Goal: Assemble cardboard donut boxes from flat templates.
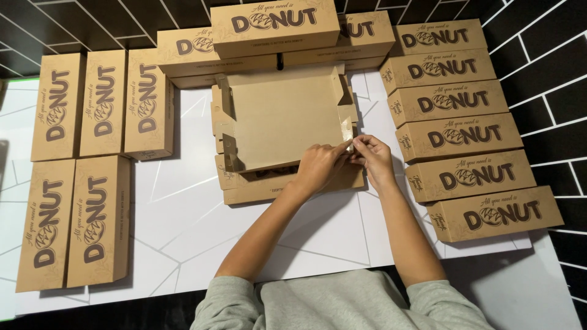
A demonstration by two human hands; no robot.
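At the middle of the white table (183, 220), the half-folded cardboard box (278, 116) lies open. The left hand (319, 165) and right hand (371, 156) both pinch its near right corner flap (350, 142). Many closed boxes (465, 137) already stand around; this one seems unfinished.

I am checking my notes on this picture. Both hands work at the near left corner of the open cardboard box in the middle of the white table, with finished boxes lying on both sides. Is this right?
Not quite. In the head view the left hand and right hand meet at the near right corner of the open cardboard box, not the left. The rest holds: it lies mid white table, with closed boxes on both sides.
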